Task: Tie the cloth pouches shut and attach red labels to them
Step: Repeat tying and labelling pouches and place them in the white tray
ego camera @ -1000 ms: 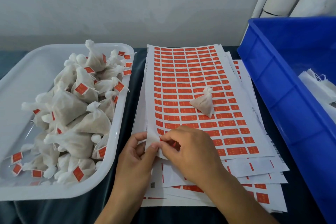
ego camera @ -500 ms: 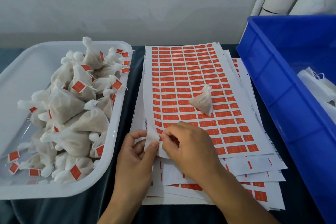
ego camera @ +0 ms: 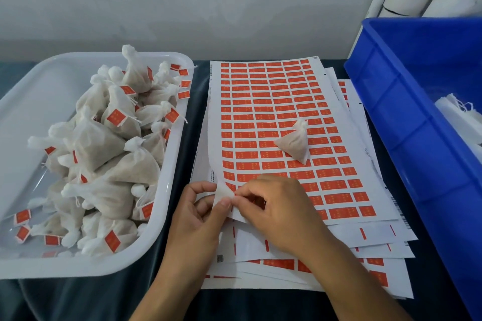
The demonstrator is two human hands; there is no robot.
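Two hands [ego camera: 198, 219] [ego camera: 281, 211] pinching one label sheet [ego camera: 260, 112], one loose pouch [ego camera: 294, 143]

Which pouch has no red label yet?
The lone pouch lying on the top label sheet, tied but untagged. The pouches piled in the white tray mostly show red labels.
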